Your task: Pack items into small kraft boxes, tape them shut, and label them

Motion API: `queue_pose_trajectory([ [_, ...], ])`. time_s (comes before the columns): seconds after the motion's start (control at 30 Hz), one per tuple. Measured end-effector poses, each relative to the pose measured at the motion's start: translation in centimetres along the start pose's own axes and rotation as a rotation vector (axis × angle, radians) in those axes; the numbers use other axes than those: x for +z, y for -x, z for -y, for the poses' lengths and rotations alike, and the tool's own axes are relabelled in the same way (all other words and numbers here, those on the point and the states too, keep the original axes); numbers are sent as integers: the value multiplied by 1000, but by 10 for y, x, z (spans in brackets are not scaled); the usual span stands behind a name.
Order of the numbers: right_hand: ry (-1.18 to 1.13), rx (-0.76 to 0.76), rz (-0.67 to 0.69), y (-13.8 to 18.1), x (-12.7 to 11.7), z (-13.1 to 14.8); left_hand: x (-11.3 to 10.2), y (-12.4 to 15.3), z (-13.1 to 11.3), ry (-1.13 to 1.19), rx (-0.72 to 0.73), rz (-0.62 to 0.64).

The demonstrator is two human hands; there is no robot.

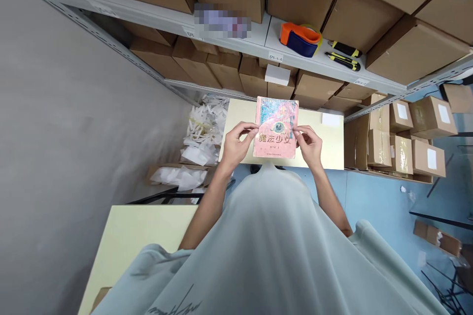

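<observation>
A pink book (275,150) with an illustrated cover and large Chinese characters is held up in front of me, above the pale yellow table (240,113). My left hand (237,141) pinches its left edge between thumb and fingers. On the opposite edge, my right hand (308,143) grips it the same way. The cover faces me, upright to my view. Whether the book touches the tabletop I cannot tell.
Above the table, a metal shelf (254,39) carries cardboard boxes, an orange and blue tape dispenser (301,39) and yellow-black utility knives (343,56). White packing scraps (207,123) are heaped at left. Parcels (401,115) stack at right. A second table (148,229) stands near my left arm.
</observation>
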State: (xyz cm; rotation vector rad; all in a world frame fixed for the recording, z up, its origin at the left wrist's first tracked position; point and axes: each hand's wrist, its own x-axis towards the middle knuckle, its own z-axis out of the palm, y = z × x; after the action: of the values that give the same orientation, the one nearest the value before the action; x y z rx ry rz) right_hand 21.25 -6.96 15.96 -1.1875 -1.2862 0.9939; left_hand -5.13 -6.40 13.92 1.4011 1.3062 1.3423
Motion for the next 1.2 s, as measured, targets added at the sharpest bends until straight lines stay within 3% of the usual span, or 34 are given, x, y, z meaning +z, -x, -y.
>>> queue_pose_trajectory([
  [0.13,35,31,94,-11,-20,-5,5,-5,-7,-23,-13,104],
  [0.23,65,72,157,-16,-35,-13,14,-7,-5,3,-54,115],
  [0.5,16,325,102,-21,-45,-34,51,-2,14,-19,-268,-85],
  [0.63,20,382,129,-22,-45,-39,60,0,17,-8,-306,-105],
  [0.97,-45,343,188,-17,-40,-45,37,-16,-16,-146,-23,5],
  [1.1,-83,366,155,-23,-13,-63,38,-20,-28,-97,84,136],
  [1.2,-85,379,164,-27,19,-75,60,-18,-35,-128,182,207],
])
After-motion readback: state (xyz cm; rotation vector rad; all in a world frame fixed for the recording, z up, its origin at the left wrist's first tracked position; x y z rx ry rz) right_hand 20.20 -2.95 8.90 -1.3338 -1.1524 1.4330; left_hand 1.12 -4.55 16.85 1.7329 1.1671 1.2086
